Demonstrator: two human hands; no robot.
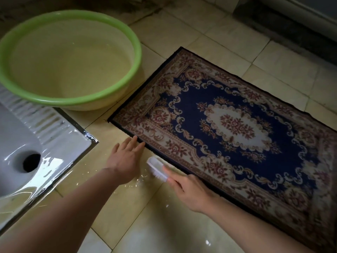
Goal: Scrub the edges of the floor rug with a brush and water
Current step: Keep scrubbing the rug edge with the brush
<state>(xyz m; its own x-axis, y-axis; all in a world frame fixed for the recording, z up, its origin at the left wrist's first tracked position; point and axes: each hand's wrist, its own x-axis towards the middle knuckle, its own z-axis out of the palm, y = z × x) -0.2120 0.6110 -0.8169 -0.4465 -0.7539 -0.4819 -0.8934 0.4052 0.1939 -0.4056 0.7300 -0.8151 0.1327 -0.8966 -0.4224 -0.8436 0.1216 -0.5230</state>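
Altogether one rug (235, 125), one basin (76, 101), one brush (156, 166) in right hand (191, 190).

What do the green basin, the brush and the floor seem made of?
The basin looks like glossy plastic: smooth green rim. The brush seems white plastic with pale, probably synthetic bristles. The floor looks like glazed ceramic tile: shiny, with grout lines.
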